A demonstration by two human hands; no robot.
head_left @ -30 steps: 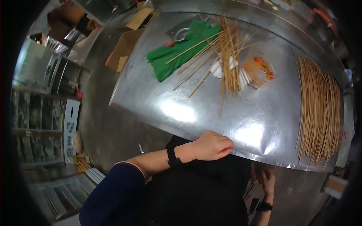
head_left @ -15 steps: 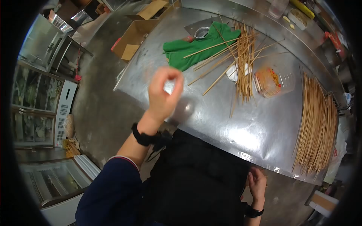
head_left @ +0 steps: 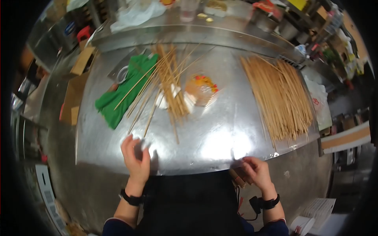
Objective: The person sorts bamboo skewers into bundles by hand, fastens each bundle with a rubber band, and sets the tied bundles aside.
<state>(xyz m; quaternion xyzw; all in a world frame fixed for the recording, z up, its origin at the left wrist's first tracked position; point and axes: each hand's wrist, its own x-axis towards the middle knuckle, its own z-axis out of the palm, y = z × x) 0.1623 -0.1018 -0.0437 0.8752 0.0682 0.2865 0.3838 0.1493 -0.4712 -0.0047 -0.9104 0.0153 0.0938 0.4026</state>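
Observation:
My left hand (head_left: 136, 157) is raised over the front left of the metal table (head_left: 189, 153), fingers apart and curved, with nothing in it. At the table's front edge is my right hand (head_left: 256, 171), thumb and fingers bent close together; whether something small is between them is blurred. Beyond my left hand lies a loose heap of wooden sticks (head_left: 169, 86), partly over a green cloth (head_left: 126, 92) and a white tissue (head_left: 162, 101). A clear plastic container (head_left: 202, 92) with red and yellow bits stands right of the heap. A broad bundle of sticks (head_left: 277, 98) lies on the right.
Cardboard boxes (head_left: 73, 96) stand left of the table. Behind it, a raised metal ledge (head_left: 157, 33) carries a plastic bag (head_left: 138, 15), a clear cup (head_left: 188, 10) and pots (head_left: 264, 19). A white bag (head_left: 317, 98) hangs at the right edge.
The view has swung to the right and up. My left hand rose from the table's edge and opened its fingers. My right hand came up from beside the body to the front edge.

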